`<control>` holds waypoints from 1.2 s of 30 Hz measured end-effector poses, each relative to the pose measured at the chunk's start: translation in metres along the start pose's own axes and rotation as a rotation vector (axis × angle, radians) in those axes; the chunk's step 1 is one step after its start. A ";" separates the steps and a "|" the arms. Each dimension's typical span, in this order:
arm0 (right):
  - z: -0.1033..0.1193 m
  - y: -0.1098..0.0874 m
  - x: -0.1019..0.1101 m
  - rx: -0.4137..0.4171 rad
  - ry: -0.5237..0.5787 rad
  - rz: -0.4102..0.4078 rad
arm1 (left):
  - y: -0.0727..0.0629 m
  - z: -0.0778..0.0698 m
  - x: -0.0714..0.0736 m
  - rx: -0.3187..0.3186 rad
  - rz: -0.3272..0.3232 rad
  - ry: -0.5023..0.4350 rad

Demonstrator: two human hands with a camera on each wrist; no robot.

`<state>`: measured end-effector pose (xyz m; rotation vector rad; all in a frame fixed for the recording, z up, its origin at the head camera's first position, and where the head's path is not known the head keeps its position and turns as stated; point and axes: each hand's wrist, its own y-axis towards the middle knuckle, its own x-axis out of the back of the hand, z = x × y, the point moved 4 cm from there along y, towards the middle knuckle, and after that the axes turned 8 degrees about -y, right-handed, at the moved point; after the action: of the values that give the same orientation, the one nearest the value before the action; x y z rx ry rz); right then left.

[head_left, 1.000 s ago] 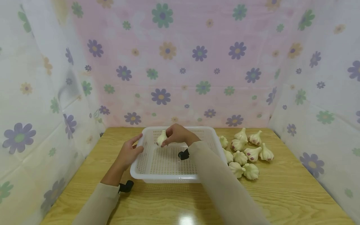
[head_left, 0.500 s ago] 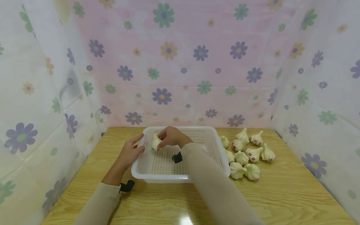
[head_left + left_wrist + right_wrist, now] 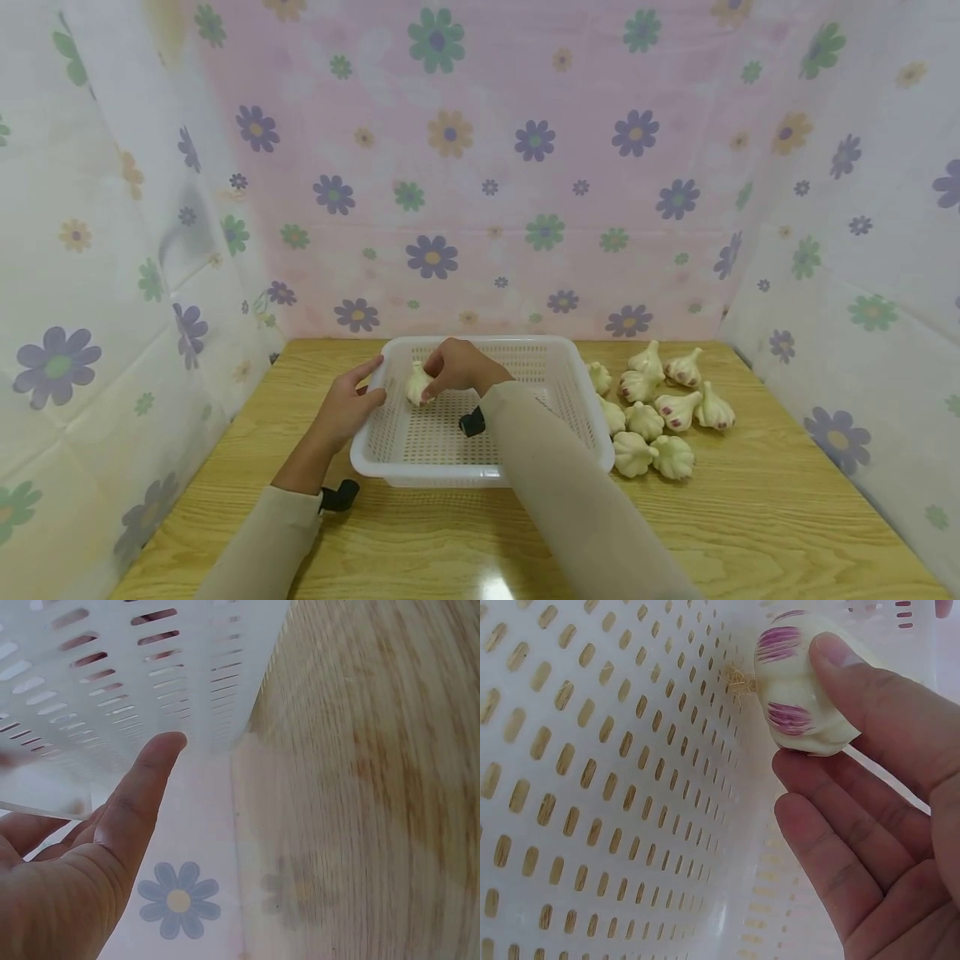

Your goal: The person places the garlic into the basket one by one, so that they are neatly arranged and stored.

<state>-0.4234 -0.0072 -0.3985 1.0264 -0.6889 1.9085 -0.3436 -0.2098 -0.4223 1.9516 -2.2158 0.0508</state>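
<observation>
My right hand (image 3: 462, 367) reaches down into a white plastic basket (image 3: 480, 475) and pinches a garlic bulb (image 3: 418, 385) near the basket's left side. In the right wrist view, the bulb (image 3: 799, 690) shows purple streaks and a root tuft toward the slotted base; the thumb presses one side, fingertips the other. My left hand (image 3: 348, 408) holds the basket's left rim. From the left wrist view, one straight finger (image 3: 142, 784) lies below the rim, along the slotted outer wall.
Several more garlic bulbs (image 3: 643, 422) lie in a loose group on the wooden table (image 3: 765, 517), right beside the basket. Flower-patterned cloth (image 3: 480, 167) encloses the table at the back and sides. Black wrist mounts (image 3: 341, 496) stick out near both cuffs.
My right hand has moved left inside the basket with the garlic bulb, then slightly lowered it. The left hand has stayed at the rim.
</observation>
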 end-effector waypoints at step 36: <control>0.000 0.001 0.003 -0.026 -0.092 -0.001 | -0.001 -0.003 -0.002 -0.015 -0.002 -0.001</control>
<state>-0.4251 -0.0067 -0.3957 1.1033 -0.7637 1.8560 -0.3420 -0.2077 -0.4195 1.9460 -2.2084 0.0327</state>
